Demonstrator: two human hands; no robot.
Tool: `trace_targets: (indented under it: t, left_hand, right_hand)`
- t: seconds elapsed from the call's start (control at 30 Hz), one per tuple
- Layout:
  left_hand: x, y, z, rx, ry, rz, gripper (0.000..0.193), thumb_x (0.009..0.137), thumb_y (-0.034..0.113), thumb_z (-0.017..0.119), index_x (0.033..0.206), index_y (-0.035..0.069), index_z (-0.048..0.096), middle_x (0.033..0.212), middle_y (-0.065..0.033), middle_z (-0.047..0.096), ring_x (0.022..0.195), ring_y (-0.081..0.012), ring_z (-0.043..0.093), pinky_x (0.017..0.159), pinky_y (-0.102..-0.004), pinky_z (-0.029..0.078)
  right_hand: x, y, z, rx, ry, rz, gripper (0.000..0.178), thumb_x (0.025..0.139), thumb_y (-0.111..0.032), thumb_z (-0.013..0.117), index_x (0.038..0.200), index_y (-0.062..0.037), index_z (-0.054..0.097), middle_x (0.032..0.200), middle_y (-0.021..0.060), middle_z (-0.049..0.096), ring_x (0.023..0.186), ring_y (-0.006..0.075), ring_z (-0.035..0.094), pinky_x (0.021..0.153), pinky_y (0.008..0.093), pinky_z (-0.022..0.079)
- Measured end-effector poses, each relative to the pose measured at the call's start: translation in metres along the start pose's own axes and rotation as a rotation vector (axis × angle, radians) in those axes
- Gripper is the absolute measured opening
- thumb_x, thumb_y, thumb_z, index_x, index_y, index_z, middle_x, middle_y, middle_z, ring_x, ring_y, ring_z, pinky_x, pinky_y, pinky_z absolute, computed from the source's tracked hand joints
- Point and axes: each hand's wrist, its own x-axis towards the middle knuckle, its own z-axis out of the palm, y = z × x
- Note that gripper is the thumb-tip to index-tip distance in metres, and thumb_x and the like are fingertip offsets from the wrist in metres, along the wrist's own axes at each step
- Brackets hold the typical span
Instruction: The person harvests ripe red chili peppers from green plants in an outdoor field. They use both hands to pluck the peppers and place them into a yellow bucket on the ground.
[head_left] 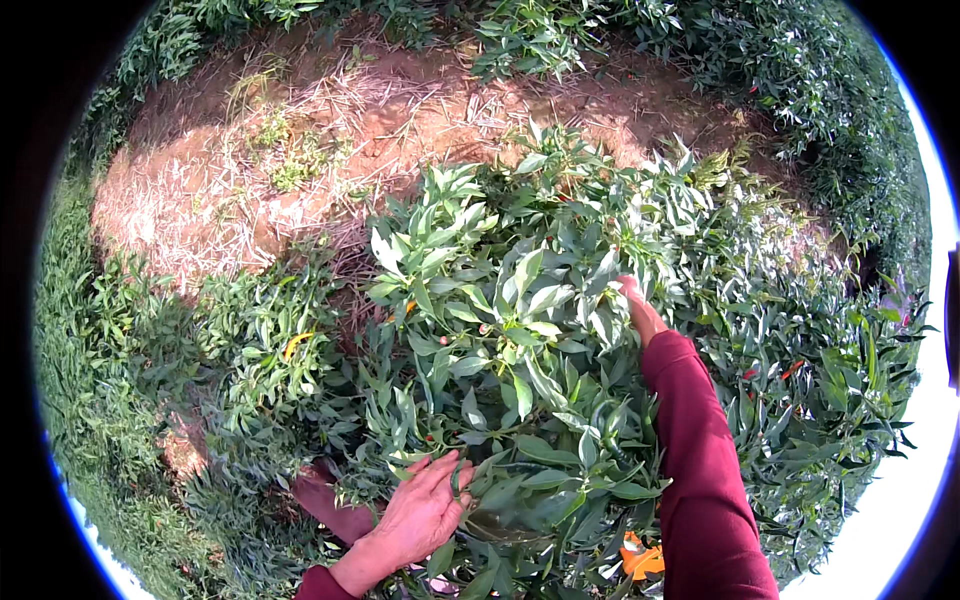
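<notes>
A bushy pepper plant [530, 300] with long green leaves fills the middle of the view. My left hand [425, 505] lies against its lower near side, fingers stretched out and slightly apart. A dark green curved piece [457, 482], a pepper or a leaf, shows by those fingertips; which it is I cannot tell. Farther up on the right, my right hand [640, 308] reaches into the foliage. Leaves cover most of its fingers, so its grip is hidden. Small reddish spots show among the leaves, and an orange pepper [410, 308] hangs on the plant's left side.
A yellow-orange pepper [296, 345] hangs on the neighbouring plant at left, a red one [792, 369] at right. Bare soil with dry straw [250, 180] runs behind. Something bright orange [640, 556] shows beside my right sleeve. More leafy rows stand at the far side.
</notes>
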Motion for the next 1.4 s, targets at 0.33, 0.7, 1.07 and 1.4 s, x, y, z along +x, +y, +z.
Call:
trace_targets:
  t: [0.33,0.7,1.07,1.4]
  left_hand:
    - [0.016,0.037,-0.026,0.131,-0.109,0.099,0.030,0.083,0.017,0.050,0.109,0.002,0.054,0.115,-0.0133,0.055,0.117,-0.0304,0.046,0.099,-0.0443,0.032]
    - [0.186,0.150,-0.113,0.229,0.082,0.310,0.031,0.087,0.020,0.048,0.112,0.002,0.055,0.109,-0.0127,0.057,0.102,-0.0250,0.054,0.090,-0.0345,0.040]
    - [0.335,0.156,-0.002,0.694,0.045,-0.170,0.079,0.077,0.051,0.055,0.129,-0.005,0.034,0.105,-0.0190,0.061,0.107,-0.0303,0.054,0.089,-0.0456,0.036]
    - [0.282,0.003,-0.080,0.099,0.275,-0.758,0.091,0.066,0.038,0.076,0.130,-0.004,0.028,0.116,-0.0210,0.053,0.110,-0.0296,0.052,0.095,-0.0387,0.038]
  right_hand:
    - [-0.052,0.018,-0.054,0.898,-0.019,0.126,0.019,0.066,-0.005,0.069,0.082,-0.0057,0.060,0.072,0.0000,0.060,0.063,0.0104,0.052,0.062,0.0239,0.041]
    - [-0.113,0.061,-0.046,0.910,0.095,-0.089,0.019,0.064,-0.008,0.070,0.079,-0.0030,0.059,0.067,-0.0016,0.053,0.063,0.0084,0.046,0.061,0.0234,0.038]
    - [-0.127,0.058,-0.056,1.064,0.078,-0.067,0.020,0.064,-0.008,0.070,0.078,-0.0016,0.058,0.069,-0.0014,0.053,0.065,0.0088,0.046,0.062,0.0237,0.039]
    - [-0.144,0.053,-0.063,0.836,0.033,-0.094,0.020,0.068,-0.006,0.069,0.086,-0.0024,0.061,0.075,-0.0021,0.057,0.070,0.0084,0.050,0.068,0.0242,0.041]
